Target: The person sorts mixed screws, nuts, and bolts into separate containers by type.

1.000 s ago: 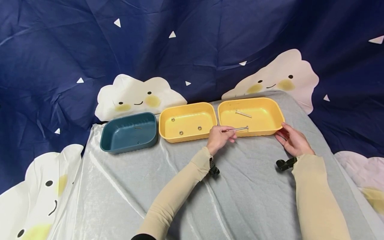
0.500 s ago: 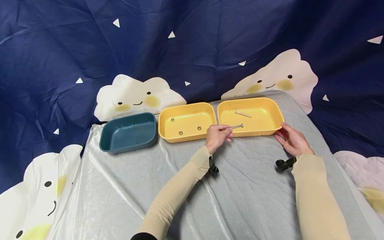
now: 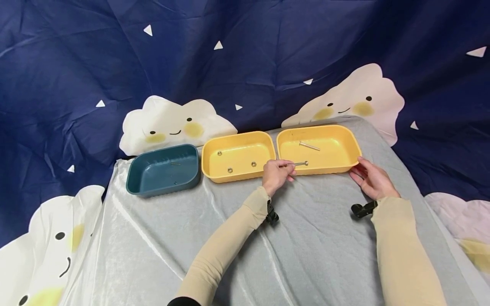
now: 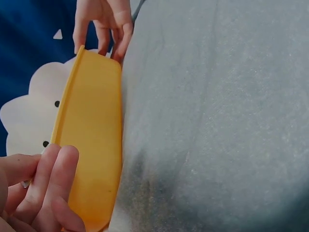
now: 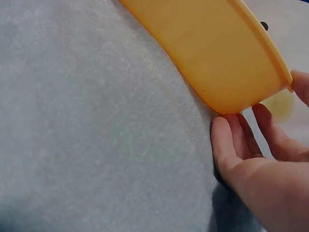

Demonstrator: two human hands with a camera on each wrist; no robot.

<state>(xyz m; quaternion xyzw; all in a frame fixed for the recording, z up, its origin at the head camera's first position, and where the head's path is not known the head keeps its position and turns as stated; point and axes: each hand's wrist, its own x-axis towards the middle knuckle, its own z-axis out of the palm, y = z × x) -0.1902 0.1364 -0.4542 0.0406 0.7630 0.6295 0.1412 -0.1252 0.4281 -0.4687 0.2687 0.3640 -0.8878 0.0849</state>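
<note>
My left hand (image 3: 276, 175) pinches a silver bolt (image 3: 301, 163) between thumb and fingers at the near left corner of the right yellow bin (image 3: 319, 171). The bolt's head points right, over the bin's near side; in the left wrist view little but its tip (image 4: 25, 183) shows. Another bolt (image 3: 309, 146) lies inside that bin. My right hand (image 3: 373, 178) grips the bin's near right corner, with the thumb at the rim and the fingers (image 5: 223, 137) against the lower wall.
Left of it stands a second yellow bin (image 3: 239, 176) holding several nuts, among them one nut (image 3: 254, 164). Farther left, a dark teal bin (image 3: 162, 190) contains a thin screw (image 3: 175, 164) and a smaller piece. Grey cloth (image 3: 314, 238) covers the table; a blue patterned curtain (image 3: 245, 63) hangs behind.
My left hand has drawn the bolt a little to the left, so its head sits nearer the bin's left end. My right hand keeps its hold on the bin's corner.
</note>
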